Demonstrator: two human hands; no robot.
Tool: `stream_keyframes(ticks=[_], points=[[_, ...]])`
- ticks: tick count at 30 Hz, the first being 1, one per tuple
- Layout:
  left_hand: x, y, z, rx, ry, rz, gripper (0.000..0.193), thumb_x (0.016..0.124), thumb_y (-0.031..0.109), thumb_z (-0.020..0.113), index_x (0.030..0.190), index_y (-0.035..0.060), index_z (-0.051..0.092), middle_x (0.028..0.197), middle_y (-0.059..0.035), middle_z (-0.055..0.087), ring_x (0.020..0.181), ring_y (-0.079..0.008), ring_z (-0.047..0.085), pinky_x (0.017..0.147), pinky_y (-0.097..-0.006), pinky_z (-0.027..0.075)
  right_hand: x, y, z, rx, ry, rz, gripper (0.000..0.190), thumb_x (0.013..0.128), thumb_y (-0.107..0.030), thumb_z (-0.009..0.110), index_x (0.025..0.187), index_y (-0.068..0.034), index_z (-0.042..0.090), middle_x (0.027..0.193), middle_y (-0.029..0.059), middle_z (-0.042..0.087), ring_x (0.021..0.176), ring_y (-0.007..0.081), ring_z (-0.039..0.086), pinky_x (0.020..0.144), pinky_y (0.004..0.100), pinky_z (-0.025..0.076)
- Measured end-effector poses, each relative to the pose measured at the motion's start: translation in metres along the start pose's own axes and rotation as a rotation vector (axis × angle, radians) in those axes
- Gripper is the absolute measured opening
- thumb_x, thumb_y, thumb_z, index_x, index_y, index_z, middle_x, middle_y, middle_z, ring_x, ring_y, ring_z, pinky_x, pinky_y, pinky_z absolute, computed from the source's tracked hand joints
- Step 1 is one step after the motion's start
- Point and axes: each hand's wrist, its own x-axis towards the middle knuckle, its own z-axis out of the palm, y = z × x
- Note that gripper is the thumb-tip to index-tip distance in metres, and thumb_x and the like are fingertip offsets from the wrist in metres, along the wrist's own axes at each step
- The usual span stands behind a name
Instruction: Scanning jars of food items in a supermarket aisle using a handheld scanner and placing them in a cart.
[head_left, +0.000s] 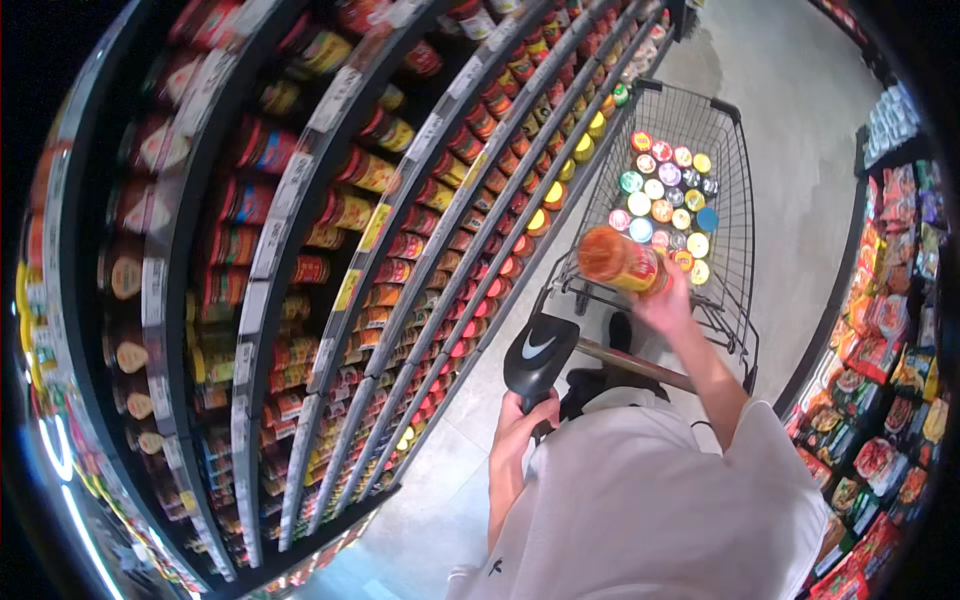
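My left hand grips the handle of a black handheld barcode scanner, its head pointing away from me. In my right hand is a glass jar with reddish-orange contents and a red and yellow label, tilted on its side, slightly blurred. The jar is over the near end of a wire shopping cart. Inside the cart stand many jars in rows, seen from above, with lids of several colours, among them a blue lid and a green lid.
A tall shelf rack full of jars with price tags runs along the left. At the right stands a display of packaged foods. Grey floor shows between the cart and that display. The cart's handlebar is just before my body.
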Motion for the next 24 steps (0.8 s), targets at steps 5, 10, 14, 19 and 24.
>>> stream_keyframes(ticks=[5,10,14,19,24], points=[[-0.040,0.008,-0.015,-0.009,-0.106,0.100,0.031,0.072,-0.001,0.065,0.102,0.0001,0.055,0.076,-0.0067,0.057,0.061,-0.0149,0.056,0.054,-0.0272,0.044,-0.015,0.070,0.029,0.359,-0.600,0.501,0.059,0.083,-0.045,0.054,0.121,0.000,0.044,0.100,0.0179,0.047,0.052,0.0142,0.050,0.039,0.0226,0.045],[-0.075,0.001,-0.040,-0.005,-0.086,0.246,0.022,0.075,0.000,0.070,0.094,-0.0003,0.059,0.079,-0.0040,0.061,0.066,-0.0121,0.059,0.057,-0.0265,0.049,-0.037,0.131,0.057,0.535,-0.745,0.752,0.055,0.088,-0.034,0.057,0.118,0.005,0.033,0.087,0.0213,0.041,0.044,0.0147,0.047,0.031,0.0207,0.042],[-0.109,0.007,-0.056,-0.059,-0.101,0.301,0.030,0.074,-0.001,0.071,0.101,-0.0002,0.058,0.082,-0.0037,0.062,0.067,-0.0109,0.059,0.059,-0.0260,0.050,-0.062,0.168,0.073,0.530,-0.828,0.939,0.052,0.089,-0.036,0.057,0.112,0.004,0.034,0.074,0.0184,0.043,0.040,0.0151,0.045,0.031,0.0193,0.038],[-0.146,-0.005,-0.080,-0.074,-0.134,0.447,0.040,0.071,-0.003,0.072,0.107,-0.0012,0.055,0.083,-0.0066,0.062,0.066,-0.0129,0.059,0.055,-0.0260,0.048,-0.078,0.193,0.071,0.077,-0.906,0.772,0.057,0.084,-0.055,0.056,0.095,-0.001,0.041,0.054,0.0108,0.044,0.040,0.0122,0.040,0.039,0.0194,0.034],[-0.154,-0.027,-0.098,-0.186,-0.183,0.435,0.042,0.070,-0.002,0.072,0.108,-0.0015,0.055,0.083,-0.0074,0.061,0.065,-0.0135,0.059,0.054,-0.0260,0.048,-0.086,0.196,0.054,-0.209,-0.852,0.870,0.071,0.075,-0.065,0.060,0.090,0.002,0.044,0.055,0.0138,0.048,0.041,0.0167,0.044,0.034,0.0257,0.030]])
